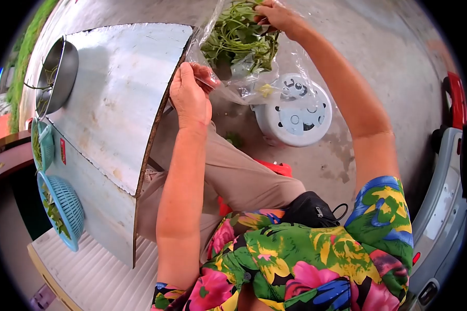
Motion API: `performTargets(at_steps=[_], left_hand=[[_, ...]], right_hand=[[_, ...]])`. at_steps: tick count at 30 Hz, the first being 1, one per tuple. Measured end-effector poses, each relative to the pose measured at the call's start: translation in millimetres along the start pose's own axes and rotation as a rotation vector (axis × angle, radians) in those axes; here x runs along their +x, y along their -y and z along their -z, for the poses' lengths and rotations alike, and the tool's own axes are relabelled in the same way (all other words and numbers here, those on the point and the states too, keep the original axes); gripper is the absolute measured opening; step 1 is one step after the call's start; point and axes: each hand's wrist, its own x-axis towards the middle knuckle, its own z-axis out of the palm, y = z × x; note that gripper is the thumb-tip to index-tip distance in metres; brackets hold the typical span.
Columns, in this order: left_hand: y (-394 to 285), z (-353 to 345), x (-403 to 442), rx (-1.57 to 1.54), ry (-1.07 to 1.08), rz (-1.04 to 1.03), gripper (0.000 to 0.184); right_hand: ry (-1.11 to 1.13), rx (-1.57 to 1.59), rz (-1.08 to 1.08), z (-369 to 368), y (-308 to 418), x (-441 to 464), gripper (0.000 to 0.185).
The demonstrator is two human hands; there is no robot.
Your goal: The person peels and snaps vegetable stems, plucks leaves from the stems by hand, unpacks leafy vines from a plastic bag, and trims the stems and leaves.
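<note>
A clear plastic bag hangs between my two hands, in front of the table's edge. My left hand is closed on the near side of the bag, with fingers and thumb pinching the film. Inside and at the mouth of the bag is a bunch of leafy greens with long thin stems. My right hand reaches to the far side, its fingers closed around part of the greens; the fingertips are partly hidden by leaves and film.
A white stool with a cartoon face stands on the concrete floor below the bag. On the metal-topped table are a steel bowl, a blue basket and a teal basket, with greens in them. A grey vehicle is at right.
</note>
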Motion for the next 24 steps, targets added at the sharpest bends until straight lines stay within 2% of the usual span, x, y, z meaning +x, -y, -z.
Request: performTargets(at_steps=[2,4,5,6,8,12,19,20,22,24], left_hand=[[-1.3,-5.6,0.6,0.002,-0.022,0.002,0.025],[-4.2,-7.5,0.5,-0.026,-0.040,0.026,0.023],[-5.9,-7.5,-0.1,-0.036,-0.037,0.042,0.022],[-8.6,-7.1,-0.7,-0.036,-0.037,0.041,0.022],[-14.1,-9.4,-1.3,0.001,-0.004,0.002,0.020],[-33.6,-19.6,-6.8,0.003,-0.022,-0.047,0.020],[-48.7,-13.8,-1.7,0.012,0.033,-0.117,0.018],[-49.3,-11.4,-0.3,0.016,0.032,-0.122,0.018],[-48.4,-8.2,1.3,0.020,0.029,-0.127,0.017],[-46.2,-5.1,4.1,0.049,0.046,-0.091,0.016]], right_hand=[[-0.050,0.247,-0.022,24.6,17.7,8.3,0.014],[0.039,0.431,0.084,40.3,27.9,13.4,0.013],[-0.037,0.504,0.095,45.1,32.9,17.5,0.013],[-0.105,0.486,0.084,43.9,48.9,12.7,0.014],[-0.120,0.610,0.194,39.5,70.2,5.7,0.016],[-0.127,0.631,0.330,28.9,95.9,-1.6,0.018],[-0.344,0.374,0.651,-8.7,106.0,-14.9,0.018],[-0.368,0.326,0.585,-14.4,98.9,-24.6,0.016],[-0.285,-0.220,0.570,-28.1,45.2,-16.0,0.027],[0.021,-0.468,0.307,-45.3,-5.5,-11.9,0.026]])
